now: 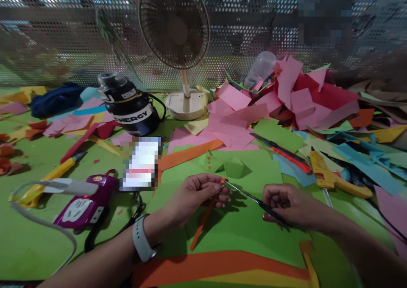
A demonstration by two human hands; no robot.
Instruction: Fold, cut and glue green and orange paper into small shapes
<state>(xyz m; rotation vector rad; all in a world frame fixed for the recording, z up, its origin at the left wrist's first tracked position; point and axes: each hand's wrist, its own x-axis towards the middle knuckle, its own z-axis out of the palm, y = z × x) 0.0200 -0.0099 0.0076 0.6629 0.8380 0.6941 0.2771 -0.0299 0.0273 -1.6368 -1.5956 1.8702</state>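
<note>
My left hand, with a grey watch on the wrist, pinches a narrow orange paper strip that hangs down at a slant. My right hand is closed round the dark handles of scissors. Their slim silver blades reach left to the strip's upper end, at my left fingertips. Just beyond my hands stand two small folded green paper pieces; the left piece carries a row of orange dots, the right piece is plain. Green paper sheets lie beneath my hands.
Left are a phone, a purple device with a cable, a yellow cutter and a black bottle. A fan stands behind. Pink scraps heap up at the back; a yellow glue gun lies right. Orange paper lies in front.
</note>
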